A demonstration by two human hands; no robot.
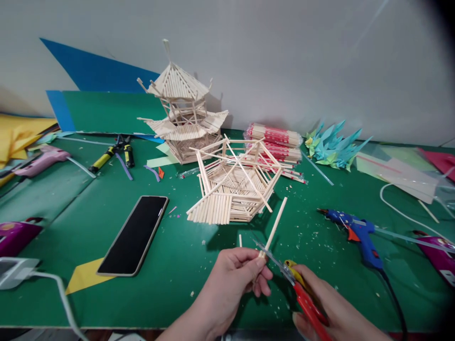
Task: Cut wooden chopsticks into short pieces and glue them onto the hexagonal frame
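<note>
Low over the front of the table, my left hand (241, 277) pinches a thin wooden stick (276, 226) that slants up and to the right. A second short stick (241, 240) pokes up behind the fingers. My right hand (327, 303) grips shears (302, 296) with red and yellow handles. Their thin metal blade crosses the held stick just above my left fingertips; I cannot tell whether it bites into the wood. Just beyond my hands stands an open stick frame (231, 199) with a slatted roof panel at its front left.
Behind the frame rise a stick pagoda (181, 113) and wrapped stick bundles (273, 142). A phone (135, 234) lies left, a blue glue gun (355, 232) right. Farther off are a pink glue gun (42, 161), pliers (113, 154) and folded blue paper (334, 142). A white cable (64, 293) crosses the front left.
</note>
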